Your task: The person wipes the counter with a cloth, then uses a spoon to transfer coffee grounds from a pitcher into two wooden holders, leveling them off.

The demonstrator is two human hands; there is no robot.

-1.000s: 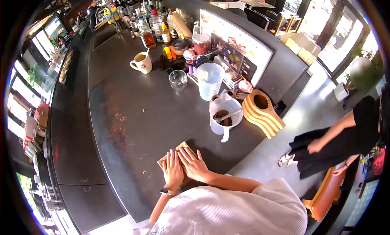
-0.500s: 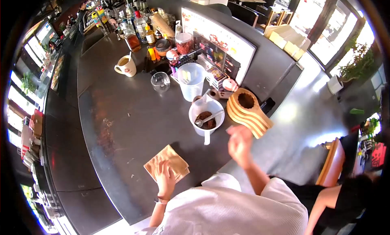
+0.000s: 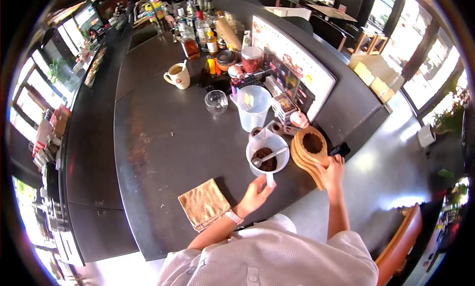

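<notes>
My left hand (image 3: pixel 256 194) has its fingers closed at the handle of a white plastic measuring jug (image 3: pixel 251 155). Inside the jug lie dark brown grounds (image 3: pixel 270 165) and a spoon (image 3: pixel 277 153). At the right, the fingers of my right hand (image 3: pixel 333 171) grip the handle end of a stack of wooden paddles (image 3: pixel 299 160). The top paddle's round, scalloped hollow shows dark brown inside. Left of my left wrist lies a folded brown cloth (image 3: pixel 204 203). Behind the white jug stands a clear plastic pitcher (image 3: pixel 253 108).
A small glass bowl (image 3: pixel 216 102) and a mug (image 3: pixel 178 77) with a spoon stand farther back. Bottles (image 3: pixel 200 31), jars and a sign board (image 3: pixel 297 58) line the counter's far side. A dark phone-like object (image 3: pixel 340 149) lies beside the paddles near the right edge.
My left hand has left the brown cloth and moved right to the jug's handle. My right hand has come down onto the wooden paddles' handle. The camera view has shifted.
</notes>
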